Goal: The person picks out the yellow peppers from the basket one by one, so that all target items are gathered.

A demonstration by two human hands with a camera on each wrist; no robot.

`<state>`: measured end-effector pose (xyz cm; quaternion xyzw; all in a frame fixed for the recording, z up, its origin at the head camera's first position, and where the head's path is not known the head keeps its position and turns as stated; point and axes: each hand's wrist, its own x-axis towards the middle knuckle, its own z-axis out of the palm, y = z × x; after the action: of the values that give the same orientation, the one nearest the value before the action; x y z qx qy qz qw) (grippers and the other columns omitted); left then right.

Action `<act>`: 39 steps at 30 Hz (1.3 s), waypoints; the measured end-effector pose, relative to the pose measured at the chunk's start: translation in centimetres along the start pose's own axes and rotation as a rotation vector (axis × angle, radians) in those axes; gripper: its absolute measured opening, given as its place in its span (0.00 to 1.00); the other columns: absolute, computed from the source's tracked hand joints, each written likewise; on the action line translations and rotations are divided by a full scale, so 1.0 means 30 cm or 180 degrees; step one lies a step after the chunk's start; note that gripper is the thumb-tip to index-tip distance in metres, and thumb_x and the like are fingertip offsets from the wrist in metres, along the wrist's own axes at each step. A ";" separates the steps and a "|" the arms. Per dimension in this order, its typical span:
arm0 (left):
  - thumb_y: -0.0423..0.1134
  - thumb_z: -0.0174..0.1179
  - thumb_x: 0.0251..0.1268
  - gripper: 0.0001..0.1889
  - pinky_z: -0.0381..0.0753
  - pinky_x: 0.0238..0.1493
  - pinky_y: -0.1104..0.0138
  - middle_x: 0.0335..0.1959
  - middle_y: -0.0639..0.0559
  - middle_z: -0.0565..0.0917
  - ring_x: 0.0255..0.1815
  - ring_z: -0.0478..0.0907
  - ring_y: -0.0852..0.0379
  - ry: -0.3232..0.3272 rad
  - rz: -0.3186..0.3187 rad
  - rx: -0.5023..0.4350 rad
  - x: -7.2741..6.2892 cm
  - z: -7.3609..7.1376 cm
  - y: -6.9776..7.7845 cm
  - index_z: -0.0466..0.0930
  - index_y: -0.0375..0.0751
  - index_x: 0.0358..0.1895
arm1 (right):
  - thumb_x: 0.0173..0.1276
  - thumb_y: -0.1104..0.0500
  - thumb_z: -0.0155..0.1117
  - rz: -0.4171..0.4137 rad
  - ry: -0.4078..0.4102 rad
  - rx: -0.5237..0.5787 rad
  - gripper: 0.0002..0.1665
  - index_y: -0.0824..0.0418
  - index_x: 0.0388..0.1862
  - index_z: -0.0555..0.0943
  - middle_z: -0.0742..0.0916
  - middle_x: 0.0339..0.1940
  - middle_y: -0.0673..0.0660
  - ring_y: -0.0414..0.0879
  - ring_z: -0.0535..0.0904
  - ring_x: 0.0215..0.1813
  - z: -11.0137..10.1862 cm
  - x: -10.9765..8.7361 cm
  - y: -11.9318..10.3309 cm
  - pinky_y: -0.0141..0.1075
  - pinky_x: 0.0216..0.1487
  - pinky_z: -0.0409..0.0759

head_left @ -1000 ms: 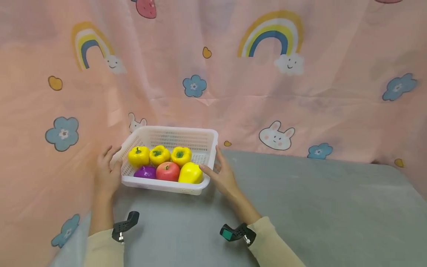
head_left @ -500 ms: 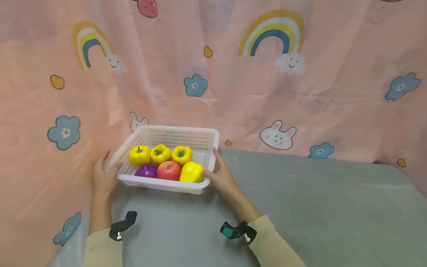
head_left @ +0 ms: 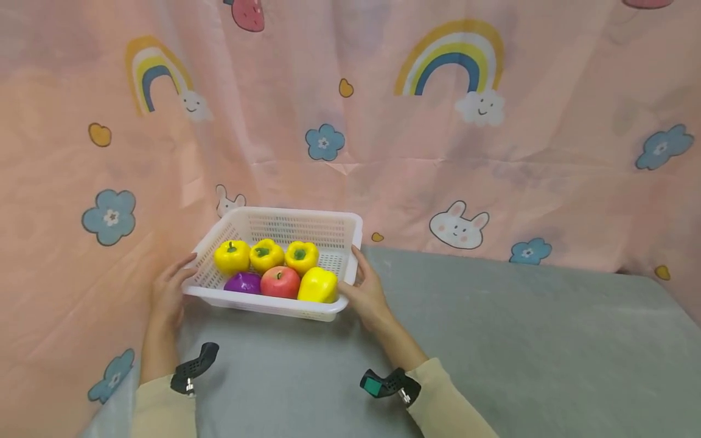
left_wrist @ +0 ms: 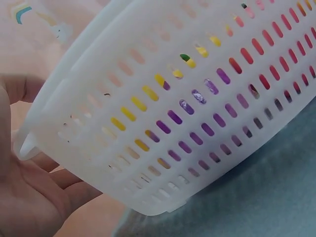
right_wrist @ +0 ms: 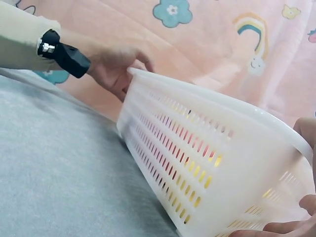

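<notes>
L hand (head_left: 168,292) shifted at L end of wht basket (head_left: 257,301), gripping it; R hand (head_left: 368,297) grips opp. end

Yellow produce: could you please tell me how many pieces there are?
4, all in the basket: left pepper, middle pepper and right pepper behind; one yellow piece in front, right of the apple.

I'm seeing a smooth plastic basket (head_left: 263,301) between my left hand (head_left: 168,293) and right hand (head_left: 369,298), its yellow bell peppers (head_left: 267,257) and apple (head_left: 280,283) looking glossy, a creased, matt cloth backdrop (head_left: 394,188) hanging beyond both, a matt tabletop (head_left: 520,340) beneath them.
</notes>
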<state>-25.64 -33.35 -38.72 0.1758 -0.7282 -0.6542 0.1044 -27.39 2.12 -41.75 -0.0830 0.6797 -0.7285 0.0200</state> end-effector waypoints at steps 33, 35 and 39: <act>0.45 0.59 0.69 0.29 0.75 0.68 0.40 0.78 0.40 0.66 0.77 0.63 0.37 0.0042 0.1093 0.1090 -0.140 0.234 0.182 0.70 0.46 0.73 | 0.58 0.72 0.50 -0.0060 0.0138 -0.0199 0.55 0.55 0.85 0.46 0.61 0.83 0.59 0.62 0.68 0.71 -0.276 -0.090 -0.185 0.34 0.54 0.79; 0.44 0.60 0.69 0.30 0.74 0.68 0.39 0.78 0.39 0.65 0.76 0.64 0.36 -0.0030 0.1125 0.1072 -0.150 0.258 0.187 0.70 0.46 0.74 | 0.58 0.73 0.50 -0.0060 0.0167 -0.0185 0.55 0.55 0.85 0.46 0.61 0.84 0.59 0.61 0.67 0.72 -0.305 -0.100 -0.187 0.32 0.53 0.79; 0.42 0.57 0.70 0.33 0.72 0.72 0.42 0.81 0.43 0.60 0.74 0.66 0.38 -0.0285 0.0979 0.0679 -0.167 0.313 0.186 0.63 0.50 0.78 | 0.59 0.73 0.50 -0.0087 0.0249 -0.0274 0.54 0.54 0.85 0.46 0.60 0.84 0.58 0.61 0.66 0.72 -0.362 -0.120 -0.188 0.32 0.53 0.79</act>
<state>-25.31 -22.33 -33.95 0.0432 -0.8156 -0.5568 0.1514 -24.99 13.78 -37.16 -0.0645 0.7095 -0.7015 -0.0202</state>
